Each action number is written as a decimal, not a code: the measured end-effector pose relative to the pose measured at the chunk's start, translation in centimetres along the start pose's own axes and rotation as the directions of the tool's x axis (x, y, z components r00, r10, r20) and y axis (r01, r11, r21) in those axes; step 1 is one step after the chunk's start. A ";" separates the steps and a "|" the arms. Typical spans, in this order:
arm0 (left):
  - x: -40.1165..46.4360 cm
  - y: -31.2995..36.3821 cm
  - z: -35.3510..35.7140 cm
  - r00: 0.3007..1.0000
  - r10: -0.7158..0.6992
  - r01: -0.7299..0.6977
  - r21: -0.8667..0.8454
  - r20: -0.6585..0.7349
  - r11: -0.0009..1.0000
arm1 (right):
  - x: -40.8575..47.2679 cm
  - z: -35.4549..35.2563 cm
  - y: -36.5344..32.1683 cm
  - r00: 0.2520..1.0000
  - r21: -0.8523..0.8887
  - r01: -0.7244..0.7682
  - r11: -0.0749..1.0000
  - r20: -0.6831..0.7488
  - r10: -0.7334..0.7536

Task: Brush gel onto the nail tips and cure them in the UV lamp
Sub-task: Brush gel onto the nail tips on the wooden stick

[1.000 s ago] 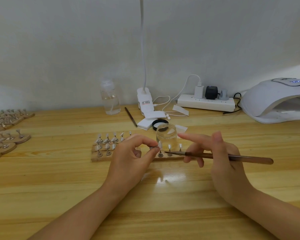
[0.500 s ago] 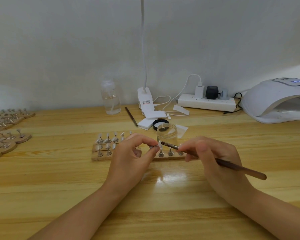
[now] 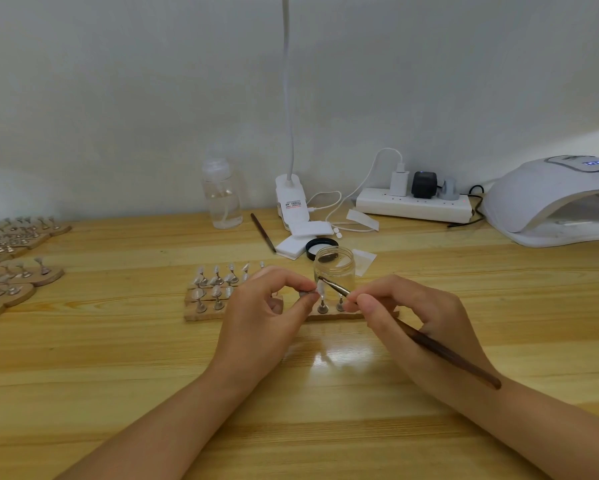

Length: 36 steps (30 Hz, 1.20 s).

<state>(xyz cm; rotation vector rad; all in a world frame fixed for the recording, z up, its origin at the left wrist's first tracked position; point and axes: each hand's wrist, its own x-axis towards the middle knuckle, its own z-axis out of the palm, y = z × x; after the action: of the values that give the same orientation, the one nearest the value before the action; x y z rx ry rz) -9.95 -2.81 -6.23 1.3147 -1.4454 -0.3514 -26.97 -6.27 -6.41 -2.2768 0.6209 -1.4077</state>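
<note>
Your left hand (image 3: 263,317) sits at the centre of the frame, its fingers (image 3: 305,299) pinched closed on a small stand that carries a nail tip (image 3: 320,289). Your right hand (image 3: 412,313) is just right of it, fingers closed around a brush (image 3: 440,351) in a pen grip. The brush head rests on the nail tip, while the dark handle slants down to the lower right across your forearm.

Directly behind the nail tip stands an open clear jar (image 3: 334,268), and its black lid (image 3: 322,245) lies a little farther back on the tabletop (image 3: 118,341). Under and behind your hands lies a wooden holder (image 3: 201,315) with rows of more tips on metal stands; your left hand hides part of it.

The UV lamp (image 3: 554,199) is at the right edge of the frame, well apart from your hands, its display lit. At the back centre are a clear bottle (image 3: 221,195), a white clip lamp (image 3: 291,202), a second brush (image 3: 263,232) lying flat and a power strip (image 3: 414,204) with plugs in it. More wooden holders (image 3: 17,271) with stands crowd the left edge.
</note>
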 end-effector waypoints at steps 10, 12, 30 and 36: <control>0.0 -0.1 0.0 1.000 0.003 -0.004 0.018 0.006 1.000 | 0.1 -0.1 -0.2 0.999 0.026 -0.005 1.000 -0.045 0.006; 0.0 -0.1 -0.1 1.000 0.002 -0.002 0.019 0.005 1.000 | 0.2 0.0 -0.1 0.999 0.021 -0.037 0.999 -0.018 0.038; 0.0 0.0 0.0 1.000 0.006 -0.007 0.015 0.003 1.000 | 0.1 0.1 -0.1 0.996 0.048 -0.079 0.996 -0.032 0.080; 0.0 0.0 -0.1 1.000 0.006 -0.006 0.016 0.007 1.000 | -0.1 -0.1 -0.1 0.997 0.127 -0.030 0.991 -0.068 0.039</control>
<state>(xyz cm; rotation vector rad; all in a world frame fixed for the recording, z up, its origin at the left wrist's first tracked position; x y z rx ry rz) -9.85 -2.81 -6.22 1.3228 -1.4610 -0.3414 -27.09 -6.17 -6.42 -2.1173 0.5740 -1.4729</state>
